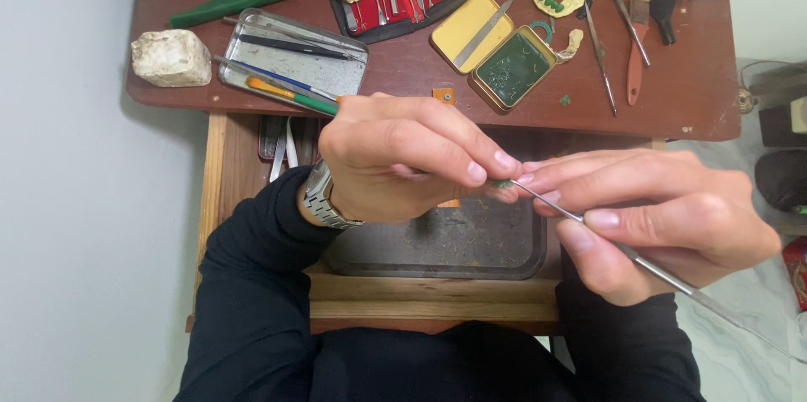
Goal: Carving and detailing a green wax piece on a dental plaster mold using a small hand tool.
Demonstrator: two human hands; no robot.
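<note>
A small green wax bit (502, 183) is pinched betw. left hand (395, 158) fingertips, over the dark metal tray (437, 246). A thin steel carving tool (639, 259) is gripped pen-style by right hand (664, 217), tip touching it. Shaping seems mid-way; wax too hidden to judge.

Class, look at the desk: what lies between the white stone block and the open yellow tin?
In the head view, a flat metal tray holding pencils and tools lies between the white stone block and the open yellow tin.

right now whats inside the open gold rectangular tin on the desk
The gold rectangular tin holds dark green wax with loose shavings on it. Its yellow lid beside it carries a slim metal tool. What lies beneath the wax is covered.
</note>
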